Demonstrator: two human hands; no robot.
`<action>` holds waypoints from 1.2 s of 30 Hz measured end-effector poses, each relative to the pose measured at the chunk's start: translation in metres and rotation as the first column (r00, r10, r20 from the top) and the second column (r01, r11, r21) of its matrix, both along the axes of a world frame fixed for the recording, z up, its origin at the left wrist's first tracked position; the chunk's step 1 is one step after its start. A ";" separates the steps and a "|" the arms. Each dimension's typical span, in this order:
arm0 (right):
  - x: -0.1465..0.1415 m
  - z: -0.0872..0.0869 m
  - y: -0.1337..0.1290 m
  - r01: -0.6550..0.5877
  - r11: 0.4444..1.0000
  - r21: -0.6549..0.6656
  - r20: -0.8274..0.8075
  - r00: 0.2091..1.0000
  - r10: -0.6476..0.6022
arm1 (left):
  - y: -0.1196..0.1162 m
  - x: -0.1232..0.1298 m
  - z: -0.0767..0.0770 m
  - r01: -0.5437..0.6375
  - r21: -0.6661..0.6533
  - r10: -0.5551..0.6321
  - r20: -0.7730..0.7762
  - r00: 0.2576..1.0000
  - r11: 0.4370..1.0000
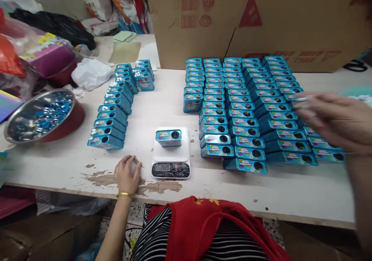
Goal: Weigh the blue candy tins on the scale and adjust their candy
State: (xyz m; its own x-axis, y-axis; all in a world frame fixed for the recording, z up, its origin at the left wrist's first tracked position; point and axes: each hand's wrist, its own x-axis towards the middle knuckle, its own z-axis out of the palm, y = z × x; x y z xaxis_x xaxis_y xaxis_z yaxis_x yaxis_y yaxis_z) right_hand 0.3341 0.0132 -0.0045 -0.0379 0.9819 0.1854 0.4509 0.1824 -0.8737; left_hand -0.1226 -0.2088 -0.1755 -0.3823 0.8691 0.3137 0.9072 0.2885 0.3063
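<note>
My left hand (128, 174) rests on the table left of the scale, its fingers loosely bent and slightly apart, holding nothing. On the white kitchen scale (171, 158) stands a blue tin (168, 138) with a dark round opening in its top. Over the right-hand rows of blue tins (247, 141), my right hand (334, 117) is raised with its fingers pinched. Something small and whitish shows at its fingertips, too blurred to name. More blue tins (107, 139) line up at the left, several with white pieces at their openings.
A metal bowl (43, 131) of shiny blue caps stands at the left. Behind the tins rises a large cardboard box (203, 40). A pale green container (356, 92) with white pieces is partly hidden behind my right hand. Bags and crumpled paper (91, 74) crowd the back left.
</note>
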 end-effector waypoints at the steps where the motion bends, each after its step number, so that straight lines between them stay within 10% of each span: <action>1: -0.022 -0.001 -0.002 -0.116 0.977 -0.177 -0.111 0.989 0.097 | 0.000 0.000 0.000 0.000 0.001 0.000 0.003 1.000 1.000; 5: -0.128 -0.001 -0.021 -0.609 0.704 -0.367 -0.204 0.790 0.578 | -0.001 -0.002 -0.001 0.013 0.019 -0.013 0.002 1.000 1.000; 8: -0.185 -0.006 -0.031 -0.723 0.613 -0.319 -0.047 0.658 0.751 | -0.003 -0.002 -0.003 0.008 0.029 -0.008 0.008 1.000 1.000; 14: -0.214 -0.022 -0.031 -0.719 0.656 -0.228 0.357 0.565 0.744 | -0.004 -0.002 -0.007 -0.013 0.024 0.012 0.027 1.000 1.000; 22: -0.217 -0.020 -0.033 -0.697 0.682 -0.222 0.453 0.546 0.705 | -0.003 0.000 -0.006 -0.032 0.016 0.031 0.051 0.998 0.999; 28: -0.202 -0.018 -0.031 -0.668 0.653 -0.356 -0.045 0.711 0.702 | -0.004 0.002 -0.005 -0.030 0.004 0.030 0.063 0.998 1.000; 32: -0.181 -0.024 -0.030 -0.618 0.620 -0.483 -0.471 0.781 0.411 | -0.004 0.002 -0.005 -0.026 0.001 0.026 0.083 0.996 1.000; 36: -0.165 -0.030 -0.034 -0.586 0.603 -0.541 -0.547 0.790 0.277 | -0.004 0.003 -0.005 -0.032 -0.007 0.032 0.075 0.997 0.999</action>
